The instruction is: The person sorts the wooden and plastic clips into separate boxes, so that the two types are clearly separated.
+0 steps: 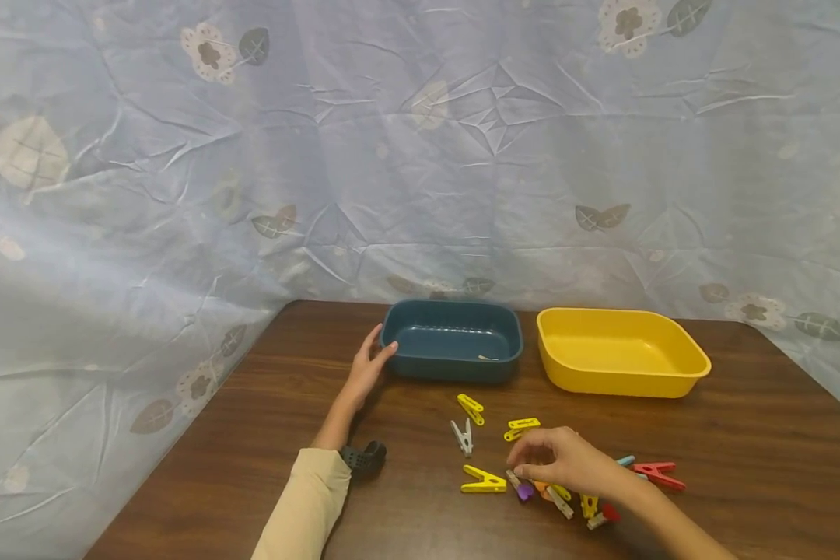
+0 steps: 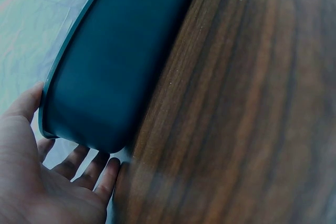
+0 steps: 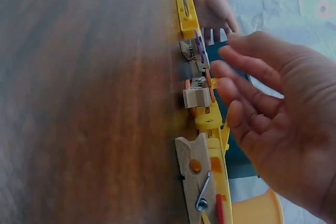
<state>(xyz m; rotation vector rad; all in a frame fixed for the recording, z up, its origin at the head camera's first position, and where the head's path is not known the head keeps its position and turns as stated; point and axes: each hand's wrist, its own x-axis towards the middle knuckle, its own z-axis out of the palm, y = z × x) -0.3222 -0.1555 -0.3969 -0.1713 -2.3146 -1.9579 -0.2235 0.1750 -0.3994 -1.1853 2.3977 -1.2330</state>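
Note:
My left hand (image 1: 365, 372) rests against the left end of the dark blue plastic basin (image 1: 455, 369), thumb at its rim. In the left wrist view, the fingers (image 2: 90, 167) spread along the basin's end wall. My right hand (image 1: 567, 460) hovers over a loose cluster of clothespins, its fingers loosely bent and nothing visible between them. Just beneath it lies a wooden clothespin with a purple heart (image 1: 525, 491). Beside that are a yellow clothespin (image 1: 484, 480) and a plain wooden clothespin (image 1: 560, 502). The right hand hides part of the cluster.
A yellow basin (image 1: 623, 381) stands right of the blue one. Other clothespins lie about: a grey one (image 1: 464, 437), yellow ones (image 1: 471, 409) nearer the basins, a red one (image 1: 659, 474) at right and a wooden one with a red heart (image 1: 603, 517). A patterned curtain (image 1: 420, 155) hangs behind the table.

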